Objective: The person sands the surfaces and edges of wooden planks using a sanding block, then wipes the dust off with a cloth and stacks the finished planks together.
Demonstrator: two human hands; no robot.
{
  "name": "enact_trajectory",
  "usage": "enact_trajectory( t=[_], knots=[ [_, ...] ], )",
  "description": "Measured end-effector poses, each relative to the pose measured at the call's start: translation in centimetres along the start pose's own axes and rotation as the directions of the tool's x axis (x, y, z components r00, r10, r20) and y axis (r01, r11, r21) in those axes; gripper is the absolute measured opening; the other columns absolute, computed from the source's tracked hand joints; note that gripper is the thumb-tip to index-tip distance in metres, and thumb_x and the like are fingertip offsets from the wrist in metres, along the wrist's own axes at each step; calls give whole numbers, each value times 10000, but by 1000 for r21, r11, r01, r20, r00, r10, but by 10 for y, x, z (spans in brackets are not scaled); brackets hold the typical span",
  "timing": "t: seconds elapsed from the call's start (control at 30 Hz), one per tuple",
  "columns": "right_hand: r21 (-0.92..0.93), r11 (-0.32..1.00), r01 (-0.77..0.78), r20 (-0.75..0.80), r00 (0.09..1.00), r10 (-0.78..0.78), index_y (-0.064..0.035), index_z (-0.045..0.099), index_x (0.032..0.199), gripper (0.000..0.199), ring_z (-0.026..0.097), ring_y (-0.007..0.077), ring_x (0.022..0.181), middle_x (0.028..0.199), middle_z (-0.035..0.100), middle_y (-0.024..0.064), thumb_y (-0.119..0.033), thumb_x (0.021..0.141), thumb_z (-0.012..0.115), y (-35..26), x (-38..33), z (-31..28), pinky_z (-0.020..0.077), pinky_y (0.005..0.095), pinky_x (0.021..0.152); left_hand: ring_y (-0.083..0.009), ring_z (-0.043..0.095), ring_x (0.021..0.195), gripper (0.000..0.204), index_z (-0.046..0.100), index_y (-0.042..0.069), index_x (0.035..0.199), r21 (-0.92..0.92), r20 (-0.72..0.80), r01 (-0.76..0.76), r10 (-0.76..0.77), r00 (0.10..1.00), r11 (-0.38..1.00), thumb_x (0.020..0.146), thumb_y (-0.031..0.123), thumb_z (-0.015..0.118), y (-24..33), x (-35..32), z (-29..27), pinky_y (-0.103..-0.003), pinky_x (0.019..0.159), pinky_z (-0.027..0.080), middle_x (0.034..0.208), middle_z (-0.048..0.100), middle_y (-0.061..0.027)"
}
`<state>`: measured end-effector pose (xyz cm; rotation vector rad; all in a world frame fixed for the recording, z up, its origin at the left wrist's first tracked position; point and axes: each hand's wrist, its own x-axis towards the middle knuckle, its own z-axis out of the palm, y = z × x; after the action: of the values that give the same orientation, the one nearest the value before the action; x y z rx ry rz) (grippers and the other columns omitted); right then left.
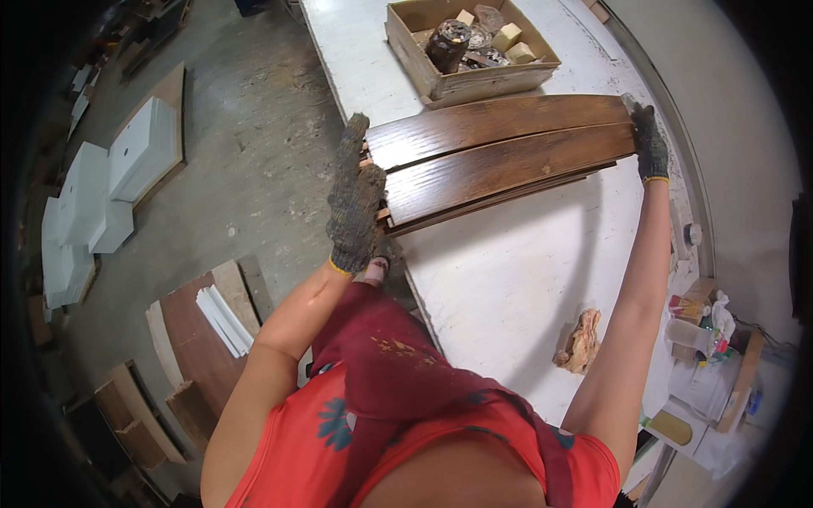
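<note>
A stack of long dark-brown stained wooden boards point(500, 157) lies across the white, scuffed table point(508, 279), one end jutting past the table's near-left edge, the other reaching toward the far side. The person grips it at both ends. The left hand point(354, 199), in a grey knitted work glove with a yellow cuff, is pressed flat against the left end faces, fingers together and pointing up — a hold that would square the ends. The right hand point(648, 140), gloved the same way, is curled over the far right end, fingers wrapped around the top board's edge. With an arm stretched to each end, the stack is pinched lengthwise between the two palms, which suits aligning or lifting it as one bundle; the lower boards peek out slightly below the top pair.

Just beyond the boards sits an open shallow cardboard box point(470, 80), touching or nearly touching the stack's far edge. Inside it stand a dark brown stained jar point(446, 44), a few pale foam or wood blocks point(514, 42) and some clear crumpled material — the rest is too small to tell.

A crumpled tan rag point(579, 341) lies on the table nearer the person, well apart from the boards.
</note>
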<state>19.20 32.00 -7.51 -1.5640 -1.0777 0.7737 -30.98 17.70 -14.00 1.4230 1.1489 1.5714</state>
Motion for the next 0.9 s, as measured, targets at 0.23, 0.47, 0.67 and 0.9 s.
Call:
enact_trajectory(
  t=[0.23, 0.47, 0.67, 0.9],
  knots=[
    [253, 966, -47, 110, 994, 20, -44, 543, 1310, 461, 545, 149, 1145, 1278, 581, 43, -225, 900, 651, 41, 44, -16, 407, 269, 1012, -216, 465, 1219, 500, 450, -5, 1355, -39, -35, 89, -90, 995, 995, 980, 323, 476, 2, 3, 9, -347, 1029, 364, 1355, 479, -131],
    [-490, 834, 253, 116, 967, -226, -105, 616, 1252, 387, 542, 226, 1214, 1294, 597, 104, -311, 940, 515, 43, 30, -8, 392, 307, 1032, -214, 473, 1209, 401, 471, -7, 1328, 14, -89, 125, -123, 988, 992, 998, 221, 448, 6, 3, 5, -348, 1040, 357, 1315, 500, -132],
    [-13, 972, 235, 56, 971, -234, -85, 549, 1314, 477, 556, 198, 1163, 1283, 599, 74, -395, 952, 530, 51, 18, -13, 409, 337, 999, -285, 466, 1258, 465, 463, -26, 1342, 115, 125, 87, -102, 987, 990, 1027, 295, 344, 15, 19, -24, -400, 1080, 336, 1340, 503, -180],
    [585, 811, 6, -231, 960, 160, -117, 631, 1219, 662, 589, 134, 1035, 1119, 669, 22, -662, 855, 535, 122, -36, -26, 444, 316, 848, -313, 358, 1366, 883, 298, -49, 1445, -117, 799, 462, -192, 569, 879, 946, 665, 153, 14, 165, 4, -443, 1143, 237, 1458, 383, -221]
  ],
)
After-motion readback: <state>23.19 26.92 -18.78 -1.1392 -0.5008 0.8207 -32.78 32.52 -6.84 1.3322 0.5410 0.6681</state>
